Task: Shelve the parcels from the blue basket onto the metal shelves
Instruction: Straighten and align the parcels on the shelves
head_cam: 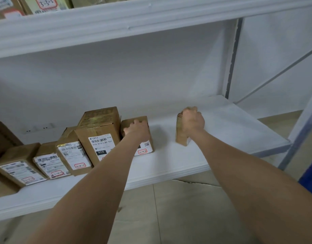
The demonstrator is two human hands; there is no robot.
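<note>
Both arms reach onto the white metal shelf (222, 124). My left hand (138, 129) grips the top of a small brown parcel (148, 147) with a white label, the last in a row of boxes. My right hand (192, 120) is closed over the top of a small upright brown parcel (180, 136), which stands on the shelf a little to the right of the row. The blue basket (310, 178) shows only as a blue edge at the far right.
A row of labelled cardboard parcels runs left along the shelf, the tallest (98, 134) beside my left hand. The upper shelf (116, 23) carries more boxes. A grey upright post (232, 59) stands at the back right. Tiled floor lies below.
</note>
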